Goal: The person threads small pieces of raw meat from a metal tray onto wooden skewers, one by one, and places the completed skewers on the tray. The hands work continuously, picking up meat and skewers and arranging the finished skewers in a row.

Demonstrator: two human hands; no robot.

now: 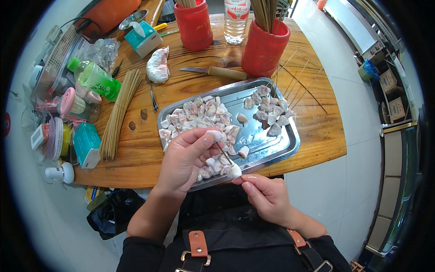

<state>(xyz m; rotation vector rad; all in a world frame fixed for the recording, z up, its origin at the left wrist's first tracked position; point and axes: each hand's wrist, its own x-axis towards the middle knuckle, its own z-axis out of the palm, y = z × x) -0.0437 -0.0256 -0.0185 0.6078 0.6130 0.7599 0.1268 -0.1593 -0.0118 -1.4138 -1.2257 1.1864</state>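
Note:
Over the near edge of a metal tray point(272, 162), my left hand point(181, 161) pinches a pale, whitish piece of raw meat point(215, 135) at the upper end of a thin skewer point(224, 153). Another pale piece point(234, 171) sits lower on that skewer, just beside the fingertips of my right hand point(272, 195). My right hand grips the skewer's lower end between thumb and forefinger. Beneath my left hand, a heap of similar pieces point(200, 114) covers the tray's left side. Meat-loaded skewers point(272, 110) rest at its right end, their sticks extending past the far rim.
Red containers point(193, 29) point(263, 51) of skewers and a water bottle point(236, 23) stand behind the tray. A knife point(217, 72) lies before them. Leftward are a skewer bundle point(120, 115), a white lump point(158, 65), a green bottle point(97, 80) and tissue packs point(86, 144).

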